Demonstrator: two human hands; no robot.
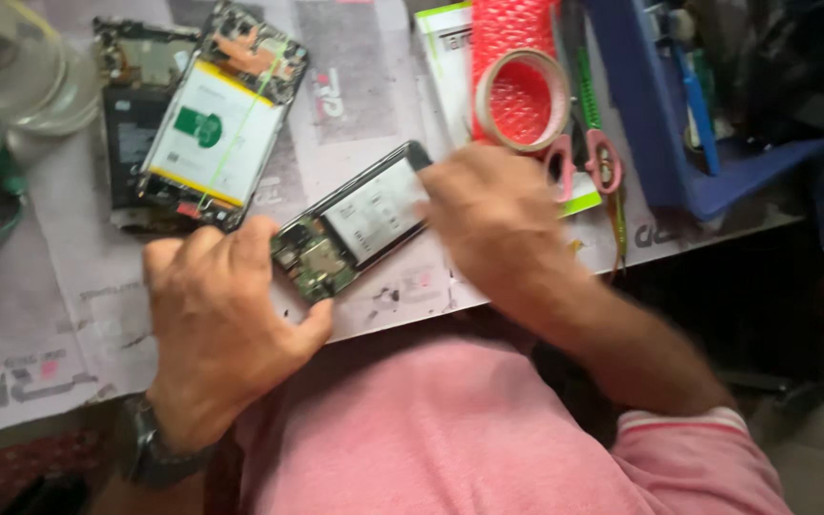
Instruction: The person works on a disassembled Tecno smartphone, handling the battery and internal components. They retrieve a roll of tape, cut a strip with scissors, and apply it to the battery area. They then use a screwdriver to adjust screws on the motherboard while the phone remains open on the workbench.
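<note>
Item: 1 opened phone [355, 221], centre of surface [59, 286], long axis 8 to 2 o'clock, circuit end at 8. My left hand [216, 319] pinches that end; my right hand [493, 215], blurred, covers the 2 o'clock end, grip unclear.

Opened phone [355, 229] with back cover off, white battery and green circuit board showing, lying diagonally near the table's [69, 286] front edge, touching both hands.

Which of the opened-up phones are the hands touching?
The opened phone lying slantwise near the table edge. The left hand steadies its circuit-board end and the right hand covers its other end. The phone with the yellow-edged battery lies apart, untouched.
</note>
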